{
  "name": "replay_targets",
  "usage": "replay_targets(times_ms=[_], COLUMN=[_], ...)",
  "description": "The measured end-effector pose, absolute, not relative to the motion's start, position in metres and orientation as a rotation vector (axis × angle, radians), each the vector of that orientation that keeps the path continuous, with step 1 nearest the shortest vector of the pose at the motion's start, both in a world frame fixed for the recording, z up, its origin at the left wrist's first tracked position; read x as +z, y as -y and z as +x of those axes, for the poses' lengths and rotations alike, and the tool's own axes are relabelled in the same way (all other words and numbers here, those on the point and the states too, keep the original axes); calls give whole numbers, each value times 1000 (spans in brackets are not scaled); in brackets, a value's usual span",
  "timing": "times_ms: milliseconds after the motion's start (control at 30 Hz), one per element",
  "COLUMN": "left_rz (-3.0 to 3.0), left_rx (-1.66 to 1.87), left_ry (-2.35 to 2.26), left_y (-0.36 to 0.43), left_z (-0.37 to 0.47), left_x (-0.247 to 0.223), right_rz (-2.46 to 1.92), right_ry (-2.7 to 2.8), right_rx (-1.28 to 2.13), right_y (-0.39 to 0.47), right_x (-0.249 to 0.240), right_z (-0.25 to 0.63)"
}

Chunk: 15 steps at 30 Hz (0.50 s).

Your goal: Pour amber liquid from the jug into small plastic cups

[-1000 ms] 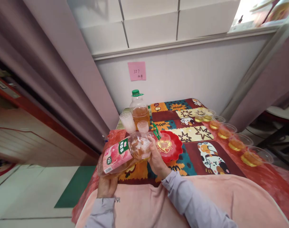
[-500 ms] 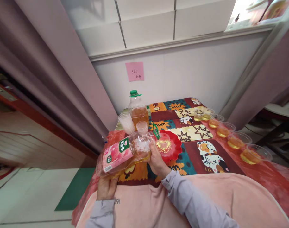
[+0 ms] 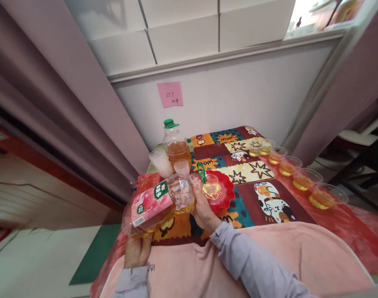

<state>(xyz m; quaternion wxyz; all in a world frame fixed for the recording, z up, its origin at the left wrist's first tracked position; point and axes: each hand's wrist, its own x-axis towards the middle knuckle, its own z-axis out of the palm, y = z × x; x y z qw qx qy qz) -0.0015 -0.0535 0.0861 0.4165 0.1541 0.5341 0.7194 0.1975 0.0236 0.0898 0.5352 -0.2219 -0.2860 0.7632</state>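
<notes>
A large clear juice bottle (image 3: 151,203) with a pink label lies tilted on its side in front of me, its neck toward the right. Some yellow liquid shows along its lower side. My left hand (image 3: 138,250) supports the base from below, fingers partly hidden by the bottle. Around the neck end, my right hand (image 3: 204,212) is closed. Just beyond that hand, a clear plastic cup (image 3: 211,182) stands on a red scalloped plate (image 3: 228,198). A green handle loop (image 3: 201,171) hangs at the bottle's neck. The mouth is hard to make out.
Behind the held bottle stand another juice bottle (image 3: 178,152) with a green cap and stacks of clear cups (image 3: 160,161). Several cups of yellow liquid (image 3: 327,198) line the table's right side. Patterned mats (image 3: 247,205) and a pink cloth (image 3: 269,252) cover the table.
My view has shifted slightly, so the scene sits a little further left. Both hands keep their hold on the tilted bottle. Less yellow shows at the cup on the plate.
</notes>
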Motion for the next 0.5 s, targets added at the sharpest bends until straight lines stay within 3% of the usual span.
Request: replay_targets(times_ms=[500], left_rz=[387], left_rx=[1801], left_ry=[-1310], left_y=[52], left_z=[-14], left_x=[75], right_rz=[-450], right_ry=[540], right_rx=[1906], right_y=[-26], right_x=[81], right_z=[196])
